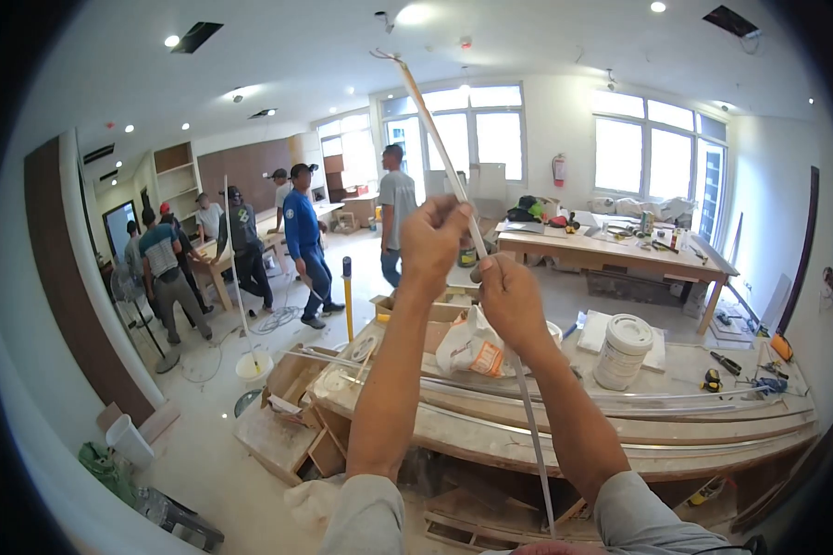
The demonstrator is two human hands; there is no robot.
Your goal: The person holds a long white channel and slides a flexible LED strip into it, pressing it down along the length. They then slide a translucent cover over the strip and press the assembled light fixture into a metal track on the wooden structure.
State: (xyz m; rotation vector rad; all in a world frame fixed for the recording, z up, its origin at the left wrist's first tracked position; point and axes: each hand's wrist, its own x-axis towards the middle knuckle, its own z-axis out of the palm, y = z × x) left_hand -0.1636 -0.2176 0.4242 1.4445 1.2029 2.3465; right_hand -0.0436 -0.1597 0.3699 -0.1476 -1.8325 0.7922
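**Both hands gripped a long thin strip held up on a slant**

The person held a long, thin white strip (453,180) up in front of the head camera. Its long axis ran on a steep diagonal: the top end pointed up and to the left toward the ceiling, and the bottom end dropped down and to the right, passing between the forearms toward the person's body.

The left hand (433,242) sat higher on the strip, fingers closed around it with the thumb side up. The right hand (509,296) was just below it, also curled shut on the strip, the two hands near each other but not touching. So the strip passed through both fists, with most of its free length above the left hand and below the right.

Beneath the hands lay a dusty workbench (620,425) carrying a white bucket (623,350) and a plastic bag (472,344). Well apart, across the room, several workers (301,240) stood around another table.
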